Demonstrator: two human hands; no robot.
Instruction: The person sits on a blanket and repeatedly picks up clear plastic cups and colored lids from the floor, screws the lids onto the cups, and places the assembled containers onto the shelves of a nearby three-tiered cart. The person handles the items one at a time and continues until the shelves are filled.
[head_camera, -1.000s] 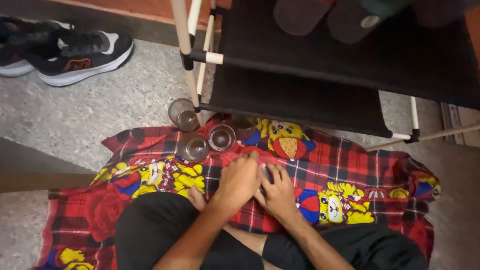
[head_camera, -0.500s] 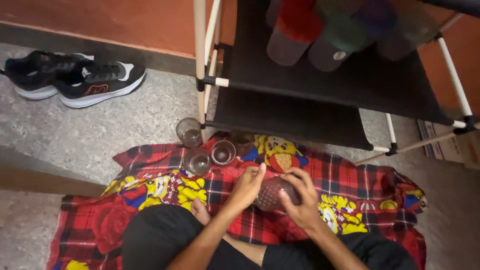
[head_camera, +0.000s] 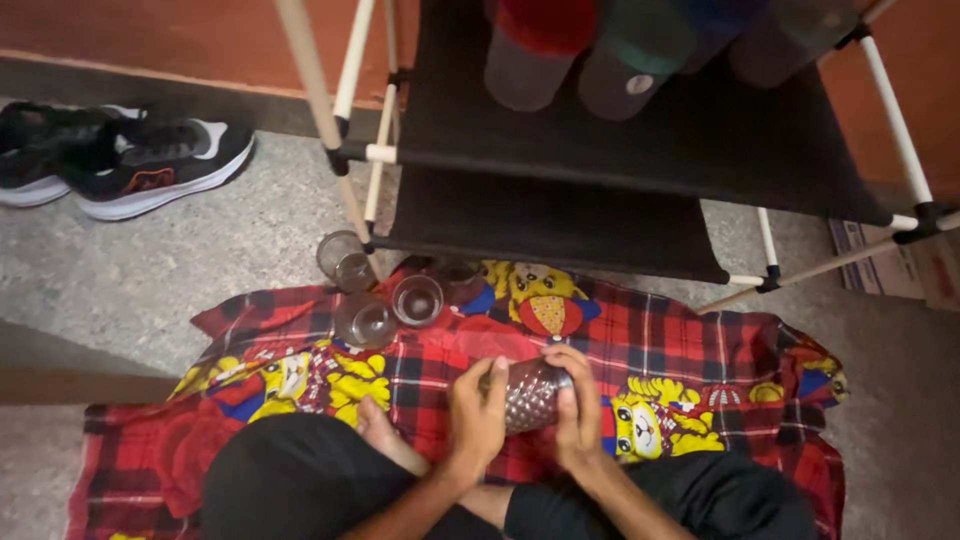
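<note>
Both hands now gripping textured glass (head_camera: 530, 393)

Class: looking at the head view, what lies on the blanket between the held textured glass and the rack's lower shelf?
Head view: only bare blanket between textured glass and shelf; the empty glasses stand off to the left.

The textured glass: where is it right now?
In the head view, the textured glass lies sideways between both hands, over the red plaid cloth, near the clear glasses.
</note>
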